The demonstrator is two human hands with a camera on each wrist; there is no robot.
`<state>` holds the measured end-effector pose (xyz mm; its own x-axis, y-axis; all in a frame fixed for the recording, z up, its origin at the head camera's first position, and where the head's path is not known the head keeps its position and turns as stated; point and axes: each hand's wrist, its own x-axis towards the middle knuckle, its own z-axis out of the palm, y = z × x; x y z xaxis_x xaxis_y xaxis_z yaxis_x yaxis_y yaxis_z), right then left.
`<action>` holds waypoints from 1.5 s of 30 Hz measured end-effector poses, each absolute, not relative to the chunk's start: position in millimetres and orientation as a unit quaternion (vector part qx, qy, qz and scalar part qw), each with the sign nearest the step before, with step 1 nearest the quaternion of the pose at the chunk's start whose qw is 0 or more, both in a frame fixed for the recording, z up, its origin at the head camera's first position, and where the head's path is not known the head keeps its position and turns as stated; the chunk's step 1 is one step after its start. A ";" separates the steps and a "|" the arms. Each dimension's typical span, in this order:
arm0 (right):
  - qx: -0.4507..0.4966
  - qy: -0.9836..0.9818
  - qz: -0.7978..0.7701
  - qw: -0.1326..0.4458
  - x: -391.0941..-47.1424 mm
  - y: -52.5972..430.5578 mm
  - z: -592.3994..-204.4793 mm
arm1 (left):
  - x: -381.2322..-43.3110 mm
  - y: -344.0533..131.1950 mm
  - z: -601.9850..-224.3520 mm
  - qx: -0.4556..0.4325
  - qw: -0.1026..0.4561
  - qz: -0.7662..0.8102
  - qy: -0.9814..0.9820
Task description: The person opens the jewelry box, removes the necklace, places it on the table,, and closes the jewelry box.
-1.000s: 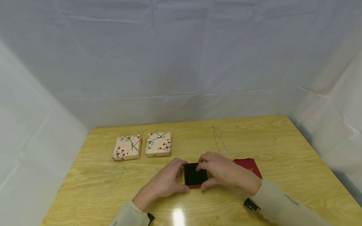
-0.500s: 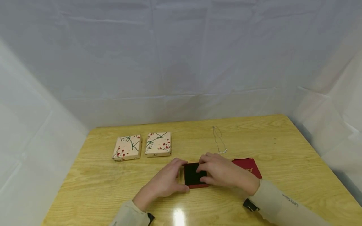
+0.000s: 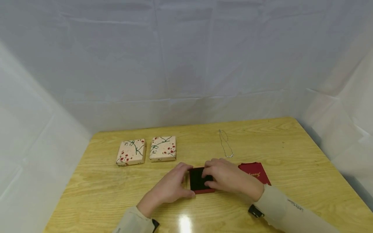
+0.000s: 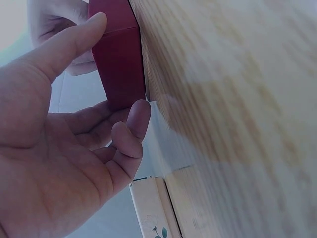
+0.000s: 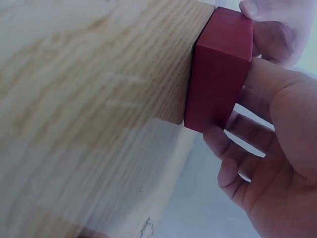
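A small red box (image 3: 204, 191) with a black inside (image 3: 197, 181) sits on the table at the front middle. My left hand (image 3: 170, 186) holds its left side, thumb at the near corner and fingers at the far one. From the right, my right hand (image 3: 225, 176) reaches over the box, its thumb and index finger bent down over the black inside. In the right wrist view, other fingers lie against the far end of the red wall (image 5: 218, 84). My right hand hides the box's right edge.
Behind my right wrist lies a flat red lid (image 3: 256, 171) with gold lettering, partly covered. A thin silver necklace (image 3: 225, 144) is stretched out farther back. Two flower-patterned boxes (image 3: 131, 152) stand at the back left. White cloth (image 3: 183, 64) surrounds the wooden table (image 3: 96, 194).
My right thumb has moved from the box's near right corner onto the black inside. The right forearm has shifted slightly left. My left hand stays in place.
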<state>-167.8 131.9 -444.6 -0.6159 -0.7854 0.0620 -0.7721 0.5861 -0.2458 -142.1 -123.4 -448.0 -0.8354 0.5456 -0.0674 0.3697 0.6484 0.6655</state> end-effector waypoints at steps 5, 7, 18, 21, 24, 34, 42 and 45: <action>-0.432 0.890 -0.140 0.046 -165.1 136.5 -440.7 | -141.7 -123.0 -447.1 0.253 0.136 0.334 0.898; -0.430 0.889 -0.150 0.051 -163.7 140.9 -438.2 | -141.5 -123.1 -447.0 0.252 0.137 0.335 0.897; -0.387 0.901 -0.190 0.055 -159.0 176.7 -418.2 | -141.5 -122.7 -447.0 0.250 0.137 0.334 0.899; -0.381 0.902 -0.193 0.060 -159.3 188.7 -413.5 | -141.4 -122.6 -446.8 0.246 0.141 0.332 0.900; -0.378 0.903 -0.193 0.061 -159.7 200.8 -411.0 | -141.0 -122.8 -446.6 0.245 0.144 0.333 0.899; -0.346 0.916 -0.181 0.092 -159.0 236.1 -410.4 | -140.7 -122.8 -446.0 0.245 0.146 0.333 0.899; -0.323 0.925 -0.160 0.120 -159.0 256.9 -417.8 | -140.9 -123.0 -446.6 0.245 0.144 0.332 0.900; -0.305 0.930 -0.159 0.129 -157.8 262.1 -421.3 | -140.7 -123.0 -446.9 0.243 0.144 0.334 0.899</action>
